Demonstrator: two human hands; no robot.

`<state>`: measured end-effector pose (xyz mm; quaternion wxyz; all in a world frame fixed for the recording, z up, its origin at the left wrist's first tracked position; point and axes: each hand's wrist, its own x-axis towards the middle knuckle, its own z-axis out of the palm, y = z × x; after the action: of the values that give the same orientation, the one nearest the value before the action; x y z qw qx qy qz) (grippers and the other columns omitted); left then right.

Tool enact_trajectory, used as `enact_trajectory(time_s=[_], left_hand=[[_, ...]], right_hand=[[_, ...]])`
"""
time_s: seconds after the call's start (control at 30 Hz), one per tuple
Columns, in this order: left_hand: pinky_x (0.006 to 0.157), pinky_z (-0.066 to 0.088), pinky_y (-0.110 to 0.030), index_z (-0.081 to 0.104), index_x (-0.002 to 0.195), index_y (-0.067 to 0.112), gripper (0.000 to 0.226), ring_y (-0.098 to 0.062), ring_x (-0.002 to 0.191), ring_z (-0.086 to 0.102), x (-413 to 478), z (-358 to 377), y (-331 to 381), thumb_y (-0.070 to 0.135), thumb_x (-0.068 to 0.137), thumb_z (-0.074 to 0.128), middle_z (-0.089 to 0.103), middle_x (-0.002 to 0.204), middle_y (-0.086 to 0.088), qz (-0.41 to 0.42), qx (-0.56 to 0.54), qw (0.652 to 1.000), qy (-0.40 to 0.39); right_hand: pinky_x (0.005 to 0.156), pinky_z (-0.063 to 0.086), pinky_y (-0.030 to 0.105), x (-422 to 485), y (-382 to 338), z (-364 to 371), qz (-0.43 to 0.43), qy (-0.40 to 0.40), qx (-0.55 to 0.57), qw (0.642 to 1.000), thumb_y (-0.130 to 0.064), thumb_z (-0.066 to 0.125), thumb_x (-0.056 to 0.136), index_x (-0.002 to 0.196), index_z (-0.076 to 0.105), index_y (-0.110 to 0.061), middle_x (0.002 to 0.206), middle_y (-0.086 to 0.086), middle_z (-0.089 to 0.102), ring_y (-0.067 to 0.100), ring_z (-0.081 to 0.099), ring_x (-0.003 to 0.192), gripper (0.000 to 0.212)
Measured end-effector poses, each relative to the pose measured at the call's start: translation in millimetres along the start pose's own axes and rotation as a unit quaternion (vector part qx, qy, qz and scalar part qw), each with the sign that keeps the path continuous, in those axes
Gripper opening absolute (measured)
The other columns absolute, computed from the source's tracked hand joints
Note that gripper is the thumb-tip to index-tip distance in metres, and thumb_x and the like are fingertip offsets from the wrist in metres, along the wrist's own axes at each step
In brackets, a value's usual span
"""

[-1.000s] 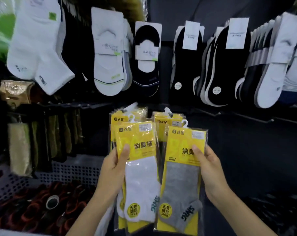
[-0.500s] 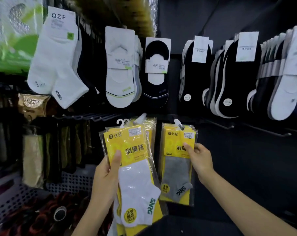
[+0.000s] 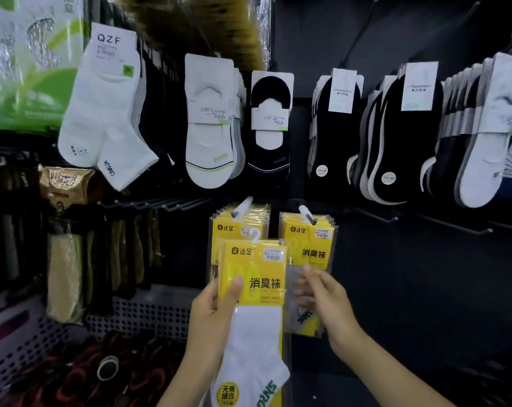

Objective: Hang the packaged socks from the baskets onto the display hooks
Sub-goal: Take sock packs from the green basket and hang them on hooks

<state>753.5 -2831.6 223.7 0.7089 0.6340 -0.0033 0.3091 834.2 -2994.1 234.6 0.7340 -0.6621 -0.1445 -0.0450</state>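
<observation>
The left hand [image 3: 216, 315] is gripping a yellow sock pack [image 3: 254, 289] with a white sock inside. Its thumb is lying across the front of the yellow card and its fingers are curling round the pack's left edge. The pack is standing upright in the air in front of the lower row of the display wall. Its small white hanger [image 3: 254, 235] is sitting lower than the left display hook [image 3: 243, 206] and the right display hook [image 3: 307, 215], on neither of them. A stack of like packs [image 3: 238, 227] is hanging on the left hook, partly hidden behind the held one. The right hook is carrying a second stack [image 3: 310, 248], whose front pack is showing a grey sock. The right hand [image 3: 326, 301] is touching that front pack's clear wrap with loosely spread fingers, and blur is hiding whether it is pinching it. At the lower left, a grey perforated basket [image 3: 149, 314] is holding dark and red goods. White and black socks [image 3: 207, 121] are hanging along the upper row.
</observation>
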Motion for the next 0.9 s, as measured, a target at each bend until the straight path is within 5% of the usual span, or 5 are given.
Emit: enact_trajectory(time_s=[0.27,0.53,0.67,0.8,0.9], left_hand=[[0.057,0.053,-0.015,0.070,0.092,0.023,0.025,-0.010,0.075,0.073,-9.7,17.9,-5.3,0.040,0.074,0.067,0.076,0.084,0.005,0.005,0.002,1.000,-0.023],[0.060,0.050,-0.010,0.069,0.092,0.022,0.027,-0.001,0.076,0.069,0.7,0.7,-3.4,0.038,0.088,0.047,0.075,0.084,0.012,0.042,0.026,0.998,0.037],[0.077,0.054,-0.031,0.069,0.095,0.020,0.026,-0.013,0.086,0.071,5.5,-9.1,-1.6,0.034,0.093,0.048,0.076,0.090,0.005,0.032,0.030,0.997,0.063],[0.066,0.050,-0.018,0.067,0.084,0.019,0.029,-0.002,0.071,0.068,8.4,-11.9,0.1,0.039,0.091,0.047,0.073,0.074,0.013,0.043,0.048,0.994,0.086],[0.077,0.055,-0.035,0.069,0.089,0.018,0.027,-0.017,0.084,0.070,8.7,-11.3,-0.6,0.034,0.094,0.048,0.075,0.084,0.004,0.032,0.052,0.994,0.092]], right_hand=[[0.069,0.058,0.023,-29.4,-13.9,3.7,0.005,-0.058,0.082,0.995,-0.020,0.065,0.085,0.106,0.067,-0.018,0.099,-0.004,0.075,0.013,0.071,0.092,0.021],[0.051,0.052,0.016,-5.4,-22.7,-33.1,0.007,0.045,0.073,0.996,-0.015,0.054,0.095,0.103,0.065,-0.014,0.087,-0.002,0.076,0.011,0.073,0.074,0.014],[0.049,0.051,0.015,15.9,-37.3,-37.5,-0.033,0.048,0.043,0.997,-0.016,0.054,0.095,0.098,0.064,-0.019,0.081,-0.007,0.075,0.007,0.072,0.069,0.011],[0.052,0.052,0.015,36.7,-43.9,-28.4,-0.039,0.003,-0.008,0.999,-0.016,0.054,0.095,0.094,0.063,-0.022,0.082,-0.006,0.073,0.005,0.071,0.071,0.011],[0.055,0.051,0.014,53.1,-37.0,-24.1,-0.026,0.022,-0.046,0.998,-0.017,0.056,0.095,0.091,0.063,-0.022,0.086,-0.005,0.070,0.006,0.068,0.074,0.009]])
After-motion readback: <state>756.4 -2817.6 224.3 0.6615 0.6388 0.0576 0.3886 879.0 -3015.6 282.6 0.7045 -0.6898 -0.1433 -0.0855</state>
